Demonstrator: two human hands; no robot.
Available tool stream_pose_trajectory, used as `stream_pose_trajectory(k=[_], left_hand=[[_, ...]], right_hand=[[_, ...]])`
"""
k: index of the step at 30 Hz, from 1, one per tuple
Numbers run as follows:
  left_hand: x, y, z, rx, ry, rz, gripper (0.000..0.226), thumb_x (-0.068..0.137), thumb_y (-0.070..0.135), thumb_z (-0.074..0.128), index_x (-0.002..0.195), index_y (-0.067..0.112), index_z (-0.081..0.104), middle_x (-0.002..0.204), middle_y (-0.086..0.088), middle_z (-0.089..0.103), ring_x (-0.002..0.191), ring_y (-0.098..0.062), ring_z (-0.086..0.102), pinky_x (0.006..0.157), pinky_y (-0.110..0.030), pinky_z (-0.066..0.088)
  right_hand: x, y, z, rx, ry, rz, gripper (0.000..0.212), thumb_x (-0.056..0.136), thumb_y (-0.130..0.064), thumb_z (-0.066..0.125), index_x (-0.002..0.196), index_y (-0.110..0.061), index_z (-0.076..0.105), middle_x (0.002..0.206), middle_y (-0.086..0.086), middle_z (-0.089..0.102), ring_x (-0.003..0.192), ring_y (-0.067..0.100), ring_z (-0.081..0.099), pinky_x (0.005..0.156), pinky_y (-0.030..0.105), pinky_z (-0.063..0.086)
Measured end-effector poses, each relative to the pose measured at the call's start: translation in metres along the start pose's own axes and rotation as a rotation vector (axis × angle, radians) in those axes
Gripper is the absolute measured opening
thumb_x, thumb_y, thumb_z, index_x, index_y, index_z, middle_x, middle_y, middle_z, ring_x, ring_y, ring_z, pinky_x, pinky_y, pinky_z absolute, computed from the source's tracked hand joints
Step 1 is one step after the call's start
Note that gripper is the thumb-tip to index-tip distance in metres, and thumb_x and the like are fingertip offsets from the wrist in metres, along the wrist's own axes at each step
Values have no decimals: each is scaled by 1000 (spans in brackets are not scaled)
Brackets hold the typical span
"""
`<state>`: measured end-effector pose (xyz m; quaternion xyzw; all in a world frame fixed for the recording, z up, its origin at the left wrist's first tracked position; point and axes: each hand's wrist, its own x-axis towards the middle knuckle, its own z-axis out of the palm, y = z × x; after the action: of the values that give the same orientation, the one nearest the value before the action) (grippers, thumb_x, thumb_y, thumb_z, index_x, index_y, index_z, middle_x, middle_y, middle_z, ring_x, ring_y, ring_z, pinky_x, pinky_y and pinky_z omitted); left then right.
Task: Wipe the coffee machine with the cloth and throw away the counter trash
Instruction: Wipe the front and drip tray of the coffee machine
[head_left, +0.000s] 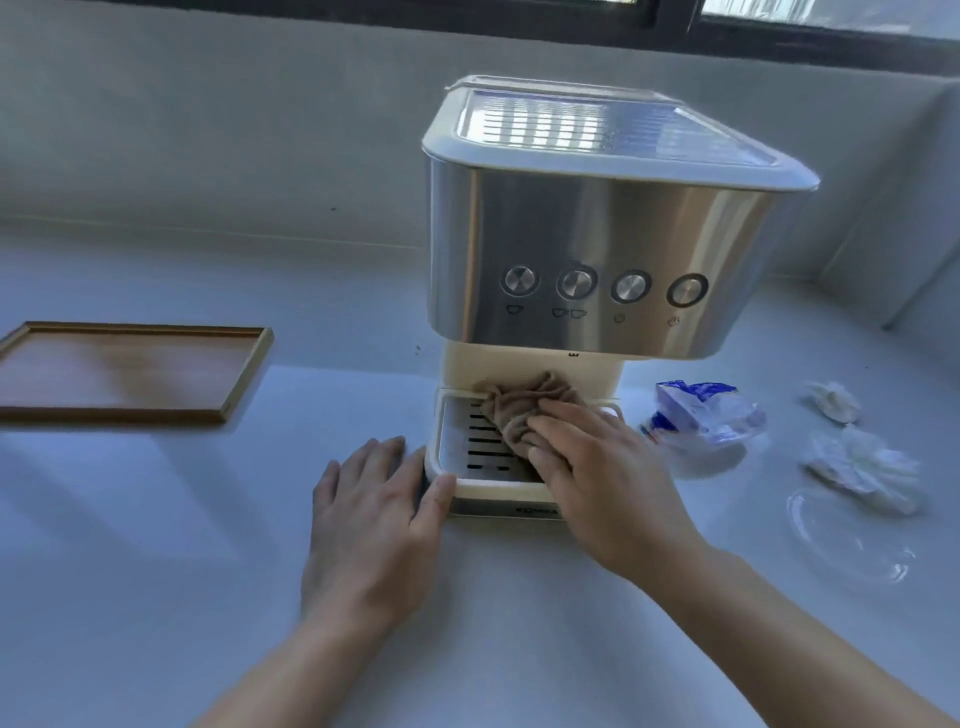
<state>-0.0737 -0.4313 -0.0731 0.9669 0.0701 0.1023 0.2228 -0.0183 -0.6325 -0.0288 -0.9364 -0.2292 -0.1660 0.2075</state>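
Note:
The steel and cream coffee machine (597, 234) stands at the middle of the white counter. A crumpled beige cloth (524, 402) lies on its slotted drip tray (467, 447). My right hand (608, 483) presses flat on the cloth with straight fingers. My left hand (371, 514) rests on the counter against the tray's left front corner, thumb touching its rim. To the right of the machine lies trash: a blue and white wrapper (701, 413), two crumpled white papers (862, 465) (834, 400) and a clear plastic lid (847, 535).
A shallow wooden tray (244, 374) sits on the counter at the left. A grey wall runs behind the machine, with a dark window frame (675, 21) above it. A white upright surface (930, 270) stands at the far right.

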Motion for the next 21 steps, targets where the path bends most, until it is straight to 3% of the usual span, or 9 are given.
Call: stream_pose_trajectory(k=[3,6,8,11,15,18,21], left_hand=[[0,-1,1,9,-16,8,68,84,64,3,126,40,51,148,11,40,142,-13,22,117,-42,15],[2,-2,2,33,-18,7,72,84,64,4,134,36,48,148,13,40,143,-13,21,117,-42,14],[3,-2,2,27,-22,17,65,88,61,8,132,36,49,139,13,45,138,-16,27,115,-45,19],[2,-4,2,12,-23,16,47,95,53,20,122,34,53,129,11,50,134,-17,32,113,-46,22],[2,-3,2,60,-16,17,61,92,56,11,133,34,51,146,11,43,141,-15,24,117,-42,14],[1,-4,2,47,-17,10,70,87,59,6,142,36,42,152,11,38,143,-14,20,118,-40,9],[0,-5,2,26,-24,-1,67,88,59,8,142,37,42,153,10,36,144,-14,18,118,-39,7]], right_hand=[[25,-16,6,77,-89,17,31,99,-34,48,125,-27,64,130,-12,62,119,11,49,97,19,31],[32,-41,17,85,-127,-68,27,95,-31,52,118,-33,65,124,-16,63,113,13,51,96,30,41],[25,-54,21,120,-150,-92,28,91,-29,55,117,-33,66,125,-15,63,112,16,52,96,38,43],[19,-54,17,156,-163,-101,29,90,-28,55,115,-34,68,124,-18,63,111,14,52,97,36,42],[0,-36,0,76,-190,-130,27,91,-27,51,112,-30,67,122,-17,62,107,15,53,94,34,43],[-21,-10,-13,45,-98,-78,25,90,-25,53,109,-28,69,121,-16,63,107,14,55,93,22,40],[-29,19,-21,-11,-25,-9,25,91,-20,58,113,-23,70,124,-11,64,112,18,56,94,27,45]])
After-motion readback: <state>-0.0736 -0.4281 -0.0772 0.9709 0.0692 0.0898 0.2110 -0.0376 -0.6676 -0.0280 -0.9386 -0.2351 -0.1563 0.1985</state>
